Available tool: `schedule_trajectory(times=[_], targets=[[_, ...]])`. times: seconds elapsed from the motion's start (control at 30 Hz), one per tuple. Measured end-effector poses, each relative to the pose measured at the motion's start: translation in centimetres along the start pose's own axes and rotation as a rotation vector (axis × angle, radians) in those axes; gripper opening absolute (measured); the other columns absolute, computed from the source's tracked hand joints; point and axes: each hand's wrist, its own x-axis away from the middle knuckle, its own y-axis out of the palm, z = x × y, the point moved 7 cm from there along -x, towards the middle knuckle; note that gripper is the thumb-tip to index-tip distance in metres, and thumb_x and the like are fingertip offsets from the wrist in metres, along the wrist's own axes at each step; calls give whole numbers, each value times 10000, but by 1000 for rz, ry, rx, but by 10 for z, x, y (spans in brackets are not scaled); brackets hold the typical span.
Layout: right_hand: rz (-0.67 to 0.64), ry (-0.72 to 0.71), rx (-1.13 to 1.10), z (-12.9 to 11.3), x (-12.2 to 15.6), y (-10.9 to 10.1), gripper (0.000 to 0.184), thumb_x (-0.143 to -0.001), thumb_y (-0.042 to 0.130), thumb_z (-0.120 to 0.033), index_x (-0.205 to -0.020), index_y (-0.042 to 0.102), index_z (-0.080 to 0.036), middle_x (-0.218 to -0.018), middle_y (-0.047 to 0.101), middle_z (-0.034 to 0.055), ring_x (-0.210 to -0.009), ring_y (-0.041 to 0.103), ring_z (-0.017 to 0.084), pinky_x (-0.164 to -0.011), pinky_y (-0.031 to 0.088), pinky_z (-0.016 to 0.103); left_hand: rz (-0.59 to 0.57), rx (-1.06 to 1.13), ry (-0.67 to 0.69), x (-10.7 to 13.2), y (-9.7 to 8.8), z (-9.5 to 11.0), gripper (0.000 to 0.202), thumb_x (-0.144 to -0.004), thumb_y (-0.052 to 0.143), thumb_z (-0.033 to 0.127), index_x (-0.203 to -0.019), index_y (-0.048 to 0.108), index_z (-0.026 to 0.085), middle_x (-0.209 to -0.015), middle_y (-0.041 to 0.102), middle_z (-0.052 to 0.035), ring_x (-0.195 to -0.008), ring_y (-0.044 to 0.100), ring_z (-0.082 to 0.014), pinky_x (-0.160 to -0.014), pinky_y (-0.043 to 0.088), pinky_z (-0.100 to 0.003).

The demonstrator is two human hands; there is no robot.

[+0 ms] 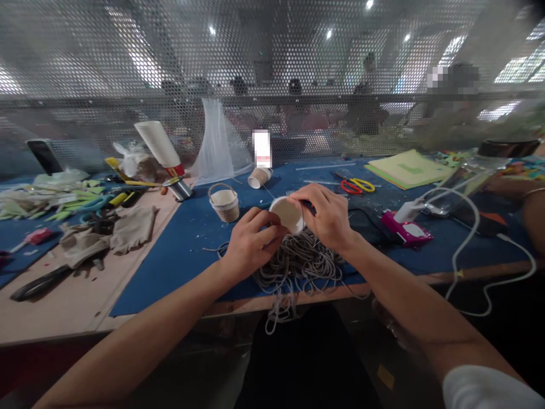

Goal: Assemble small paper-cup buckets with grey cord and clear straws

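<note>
A small white paper cup (288,214) is held on its side between both hands, above a tangled heap of grey cord (298,264) on the blue mat (183,244). My right hand (327,218) wraps its fingers over the cup's top and right side. My left hand (251,241) is closed, pinching at the cup's left rim, where a thin strand of cord seems to run. A finished cord-wrapped cup with a handle (224,203) stands just left of the hands.
Another paper cup (259,177) lies behind. A stack of white cups (159,145), red-and-yellow scissors (352,185), yellow-green sheets (406,168), a pink device with white cable (405,229), cloth gloves (114,230) and tools lie around. A perforated metal screen (272,74) closes the back; another person's arm (534,210) is at right.
</note>
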Motion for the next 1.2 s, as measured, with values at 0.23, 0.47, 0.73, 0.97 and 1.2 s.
schedule_trajectory(times=[0.23, 0.47, 0.73, 0.97, 1.2], targets=[[-12, -26, -5, -2, 2, -3, 148, -1011, 458, -284, -1007, 602, -249, -1025, 718, 35, -983, 650, 180, -819, 478, 317, -17, 2, -36, 5, 3, -2, 179, -881, 606, 138, -985, 706, 245, -996, 685, -55, -816, 608, -165, -727, 503, -318], [-4, 9, 0, 3, -2, -2, 149, -1006, 474, -294, -970, 599, -222, -954, 713, 35, -924, 657, 164, -781, 460, 280, -13, 157, -118, 2, 9, -5, 150, -877, 602, 116, -942, 707, 203, -974, 674, -53, -859, 653, -140, -746, 525, -258], [-99, 175, -33, 27, -1, 15, 73, -959, 542, -262, -965, 603, -222, -922, 717, 12, -814, 652, 145, -717, 437, 256, -80, 405, -332, -1, 17, -15, 119, -833, 608, 106, -868, 702, 170, -953, 646, -59, -822, 639, -143, -761, 531, -283], [-123, 240, -114, 35, -3, 21, 56, -919, 577, -253, -916, 620, -218, -878, 715, 11, -764, 636, 141, -696, 432, 262, -107, 490, -399, -2, 18, -20, 102, -832, 619, 113, -875, 698, 161, -940, 657, -71, -883, 640, -171, -804, 531, -315], [-141, 229, -131, 37, -3, 23, 78, -921, 573, -243, -913, 646, -216, -923, 715, 20, -776, 628, 139, -698, 426, 258, -121, 473, -384, 0, 20, -23, 94, -850, 619, 117, -882, 696, 160, -964, 648, -70, -897, 636, -166, -813, 522, -317]])
